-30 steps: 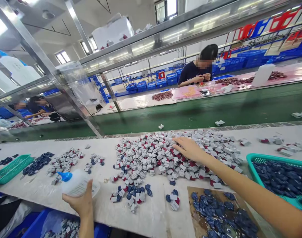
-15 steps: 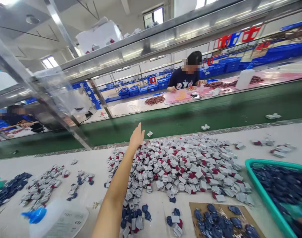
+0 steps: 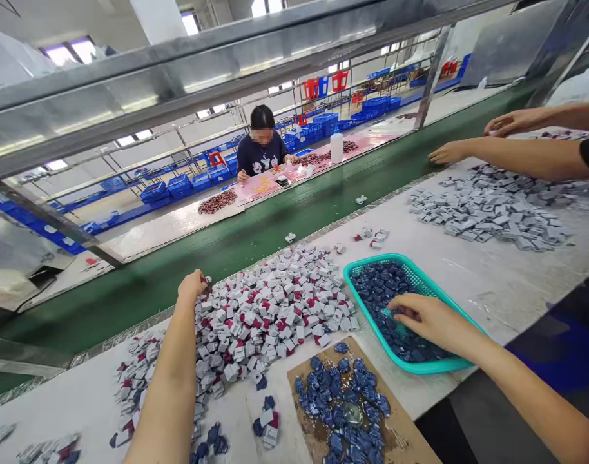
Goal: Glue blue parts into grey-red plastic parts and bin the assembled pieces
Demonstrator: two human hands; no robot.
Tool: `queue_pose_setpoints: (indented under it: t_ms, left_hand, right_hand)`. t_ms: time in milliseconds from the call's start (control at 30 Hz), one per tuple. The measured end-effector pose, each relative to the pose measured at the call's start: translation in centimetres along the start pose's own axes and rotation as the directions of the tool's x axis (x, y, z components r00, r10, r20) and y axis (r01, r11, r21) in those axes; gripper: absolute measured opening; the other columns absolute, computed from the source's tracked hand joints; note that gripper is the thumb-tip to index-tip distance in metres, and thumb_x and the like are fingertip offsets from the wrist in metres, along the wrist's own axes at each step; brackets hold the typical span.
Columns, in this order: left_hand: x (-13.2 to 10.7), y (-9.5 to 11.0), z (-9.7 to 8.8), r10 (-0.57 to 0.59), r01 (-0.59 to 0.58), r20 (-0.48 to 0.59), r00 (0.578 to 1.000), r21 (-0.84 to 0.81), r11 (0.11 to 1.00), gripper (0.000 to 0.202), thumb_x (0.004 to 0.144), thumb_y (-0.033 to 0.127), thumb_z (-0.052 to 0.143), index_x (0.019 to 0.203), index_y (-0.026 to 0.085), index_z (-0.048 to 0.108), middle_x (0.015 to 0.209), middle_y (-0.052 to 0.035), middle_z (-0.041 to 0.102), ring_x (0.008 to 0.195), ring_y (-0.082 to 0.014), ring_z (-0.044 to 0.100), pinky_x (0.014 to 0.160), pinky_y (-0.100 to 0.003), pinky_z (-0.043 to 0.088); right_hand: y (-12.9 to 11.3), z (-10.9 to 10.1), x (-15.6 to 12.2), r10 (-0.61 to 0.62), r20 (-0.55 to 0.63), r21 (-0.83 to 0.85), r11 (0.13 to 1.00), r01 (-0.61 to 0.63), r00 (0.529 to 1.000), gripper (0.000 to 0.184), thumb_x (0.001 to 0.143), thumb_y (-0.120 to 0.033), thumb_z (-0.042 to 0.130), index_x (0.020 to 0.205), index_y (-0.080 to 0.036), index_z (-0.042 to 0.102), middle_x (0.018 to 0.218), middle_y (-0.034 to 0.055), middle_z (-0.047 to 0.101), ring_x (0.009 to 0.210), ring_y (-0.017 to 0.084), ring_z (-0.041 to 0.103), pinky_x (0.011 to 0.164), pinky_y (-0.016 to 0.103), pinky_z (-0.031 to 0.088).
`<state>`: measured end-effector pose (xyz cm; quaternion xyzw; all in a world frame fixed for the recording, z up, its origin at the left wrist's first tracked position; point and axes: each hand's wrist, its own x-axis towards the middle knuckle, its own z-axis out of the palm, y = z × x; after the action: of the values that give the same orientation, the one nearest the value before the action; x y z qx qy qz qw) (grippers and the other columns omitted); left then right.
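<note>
The left hand sits at the far edge of a heap of small white-and-red pieces on the worktop. Its left fingers are curled together there; they may be pinching a small piece, but the view is too poor to be sure. The right hand lies inside a teal plastic basket, its right fingers open and spread on dark blue pieces. The basket's long axis runs from upper left to lower right, while the pieces lie jumbled, pointing no single way. More blue pieces rest on a cardboard sheet below it. At upper right, a co-worker's hands reach over a grey heap.
</note>
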<state>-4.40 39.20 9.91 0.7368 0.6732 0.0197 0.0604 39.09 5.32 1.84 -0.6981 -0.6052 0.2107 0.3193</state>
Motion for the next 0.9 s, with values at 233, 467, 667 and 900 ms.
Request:
queue_pose_setpoints:
  t_ms: [233, 467, 667, 900]
  left_hand:
    - [-5.5, 1.0, -2.1, -0.113, 0.007, -0.177, 0.978, -0.511, 0.859, 0.028, 0.096, 0.033, 0.068, 0.114, 0.013, 0.067, 0.115, -0.0090, 0.070, 0.106, -0.0248, 0.068, 0.091, -0.044, 0.060]
    - [-24.5, 3.9, 2.1, -0.181, -0.071, -0.170, 0.969, -0.889, 0.453, 0.051, 0.070, 0.062, 0.077, 0.094, 0.018, 0.066, 0.086, -0.0074, 0.074, 0.080, -0.0237, 0.072, 0.069, -0.037, 0.064]
    - [-35.8, 7.2, 6.8, -0.050, 0.315, 0.316, 0.948, -0.949, -0.018, 0.049, 0.062, 0.055, 0.092, 0.082, 0.019, 0.065, 0.094, -0.0093, 0.080, 0.080, -0.0214, 0.076, 0.062, -0.027, 0.061]
    - [-37.7, 7.8, 9.1, 0.022, 0.493, 0.496, 0.868, -0.856, -0.159, 0.060, 0.049, 0.060, 0.097, 0.084, 0.017, 0.073, 0.077, -0.0044, 0.077, 0.058, -0.0122, 0.066, 0.055, -0.023, 0.057]
  right_hand:
    - [-2.7, -0.5, -2.5, 0.088, 0.045, 0.292, 0.951, -0.097, 0.995, 0.062, 0.088, -0.073, 0.056, 0.114, -0.019, 0.072, 0.086, 0.0097, 0.073, 0.072, 0.023, 0.072, 0.066, 0.035, 0.064]
    - [-6.8, 2.0, -6.7, 0.042, 0.083, 0.309, 0.949, -0.066, 0.996, 0.056, 0.085, -0.075, 0.063, 0.097, -0.021, 0.070, 0.073, 0.0056, 0.069, 0.059, 0.020, 0.067, 0.051, 0.029, 0.057]
    - [-8.6, 5.8, -9.4, -0.104, 0.244, 0.191, 0.980, 0.057, 0.964, 0.036, 0.099, -0.052, 0.048, 0.106, -0.022, 0.066, 0.076, 0.0047, 0.070, 0.060, 0.018, 0.066, 0.049, 0.027, 0.052]
    - [-8.3, 9.1, -9.7, -0.248, 0.356, -0.037, 0.959, 0.279, 0.901, 0.019, 0.100, -0.030, 0.038, 0.094, -0.022, 0.054, 0.083, 0.0061, 0.071, 0.067, 0.020, 0.068, 0.058, 0.029, 0.048]
